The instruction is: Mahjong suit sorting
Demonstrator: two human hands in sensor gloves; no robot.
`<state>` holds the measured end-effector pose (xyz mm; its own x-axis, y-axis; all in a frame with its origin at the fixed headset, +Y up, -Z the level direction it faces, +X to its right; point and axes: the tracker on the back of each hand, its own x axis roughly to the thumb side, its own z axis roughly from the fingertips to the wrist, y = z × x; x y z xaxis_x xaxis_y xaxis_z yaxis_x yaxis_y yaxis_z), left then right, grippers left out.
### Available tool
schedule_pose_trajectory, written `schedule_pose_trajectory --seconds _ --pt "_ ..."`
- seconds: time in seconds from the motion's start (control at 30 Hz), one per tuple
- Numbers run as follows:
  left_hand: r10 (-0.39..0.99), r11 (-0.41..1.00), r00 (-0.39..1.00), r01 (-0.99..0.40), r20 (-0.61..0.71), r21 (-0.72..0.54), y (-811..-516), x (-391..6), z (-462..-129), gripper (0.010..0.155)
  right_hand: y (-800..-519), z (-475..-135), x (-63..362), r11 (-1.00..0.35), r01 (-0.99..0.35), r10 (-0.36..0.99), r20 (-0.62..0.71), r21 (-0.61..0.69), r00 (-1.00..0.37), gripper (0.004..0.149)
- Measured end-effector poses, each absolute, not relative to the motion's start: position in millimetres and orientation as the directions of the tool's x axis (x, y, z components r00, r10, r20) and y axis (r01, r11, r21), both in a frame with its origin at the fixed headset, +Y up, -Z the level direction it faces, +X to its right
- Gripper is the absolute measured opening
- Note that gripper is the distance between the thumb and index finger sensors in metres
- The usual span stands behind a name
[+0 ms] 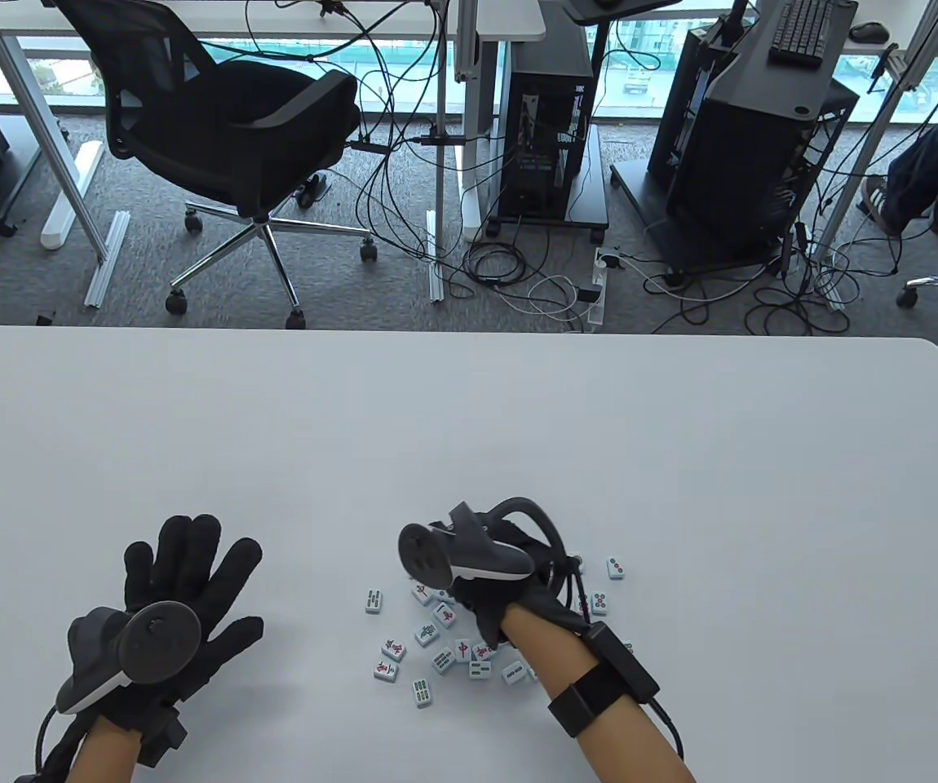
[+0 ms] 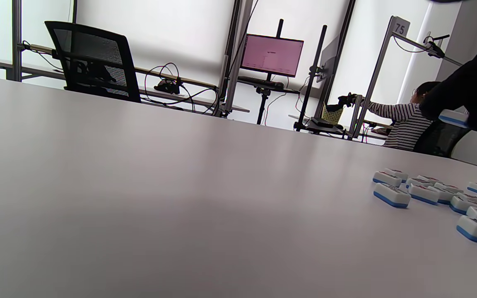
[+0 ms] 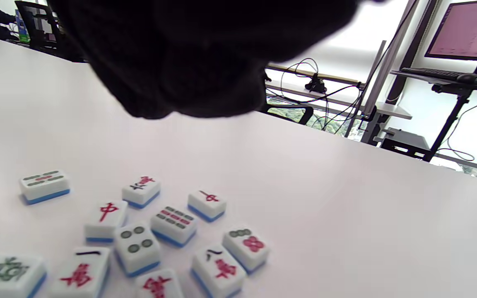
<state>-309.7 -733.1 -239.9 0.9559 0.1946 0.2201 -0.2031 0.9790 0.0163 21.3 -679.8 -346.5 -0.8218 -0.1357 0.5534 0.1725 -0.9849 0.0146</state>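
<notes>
On the white table (image 1: 518,424), a tile (image 2: 454,118) is pinched by the right hand (image 1: 485,587) above scattered tiles (image 1: 436,644); the left hand (image 1: 183,603) is laid flat, fingers spread.

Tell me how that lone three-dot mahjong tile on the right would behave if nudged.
The three-dot tile looks like a rigid block lying flat, so it would probably slide, not roll or tip. The table looks smooth, so it may skid easily.
</notes>
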Motion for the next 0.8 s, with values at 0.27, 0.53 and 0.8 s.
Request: schedule_pose_trajectory --seconds 0.27,0.53,0.8 --pt "0.181 0.982 0.959 -0.188 0.218 0.011 -731.7 -308.5 -238.9 0.080 -697.7 -366.6 107.9 -0.969 0.244 -0.206 0.387 0.049 -0.899 0.057" --pt "0.176 0.984 0.962 -0.179 0.208 -0.002 -731.9 -308.0 -238.9 0.080 -744.5 -372.3 145.8 -0.942 0.303 -0.245 0.324 0.145 -0.914 0.055" --pt "0.179 0.984 0.964 -0.180 0.197 -0.013 -731.2 -307.9 -239.1 0.080 -758.0 -375.9 152.4 -0.930 0.320 -0.256 0.311 0.178 -0.915 0.054"
